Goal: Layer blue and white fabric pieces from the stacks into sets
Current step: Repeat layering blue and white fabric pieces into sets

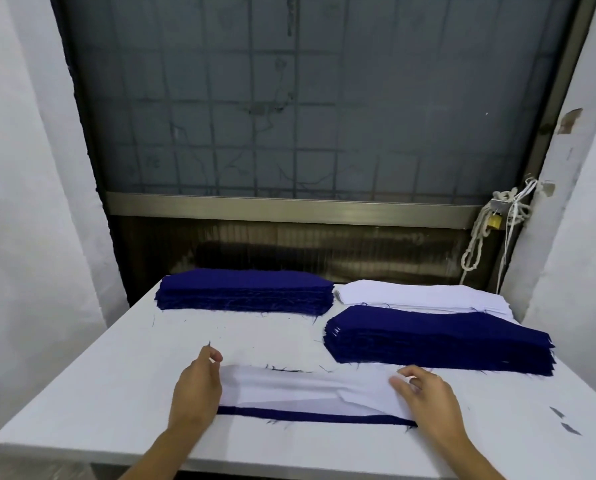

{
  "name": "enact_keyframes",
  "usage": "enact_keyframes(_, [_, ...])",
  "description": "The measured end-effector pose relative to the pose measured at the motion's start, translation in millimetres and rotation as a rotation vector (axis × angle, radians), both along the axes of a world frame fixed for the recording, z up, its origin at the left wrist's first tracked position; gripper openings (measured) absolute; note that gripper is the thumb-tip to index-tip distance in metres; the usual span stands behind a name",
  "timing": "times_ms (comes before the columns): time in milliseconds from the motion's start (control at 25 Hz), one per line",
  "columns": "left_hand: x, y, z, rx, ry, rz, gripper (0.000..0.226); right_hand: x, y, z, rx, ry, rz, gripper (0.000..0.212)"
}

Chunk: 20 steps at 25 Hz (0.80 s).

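2 grips work near the front edge of the desk (116, 375). The left grip (196, 389) sits at the left end of 1 white piece (300, 386) with its fingers curled; I cannot tell whether they pinch the cloth. The right grip (424, 393) is released, fingers spread flat on the piece's right end. The white piece is a long creased strip. It lies on 1 blue piece (310, 416), whose navy edge shows as a thin band along the near side. 2 dark scraps (563, 419) lie to the right. Beyond, on the right, is the near blue stack (438, 337), thick, with loose threads at its edges. At the back are 1 far blue stack (244, 291) on the left and 1 white stack (410, 294) on the right, just behind the near blue stack.
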<state>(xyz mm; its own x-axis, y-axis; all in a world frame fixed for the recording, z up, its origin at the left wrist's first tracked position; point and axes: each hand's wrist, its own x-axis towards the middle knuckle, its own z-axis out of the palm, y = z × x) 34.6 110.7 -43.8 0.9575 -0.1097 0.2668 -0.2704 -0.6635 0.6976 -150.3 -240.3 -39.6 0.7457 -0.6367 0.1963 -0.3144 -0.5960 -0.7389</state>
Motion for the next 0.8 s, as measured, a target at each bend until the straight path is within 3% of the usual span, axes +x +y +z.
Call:
enact_keyframes(440, [-9,-1,5,-0.013,-0.123,0.140,0.006,-7,3,4,-0.006,-0.192,-0.108,0.010])
enact_keyframes(560, [-13,-2,4,0.085,-0.174,0.167,0.006,-7,2,1,-0.002,-0.159,-0.109,0.011])
enact_keyframes(800, [-11,-6,-1,0.319,-0.055,0.179,0.016,-1,0,-6,-0.160,0.004,-0.152,0.008])
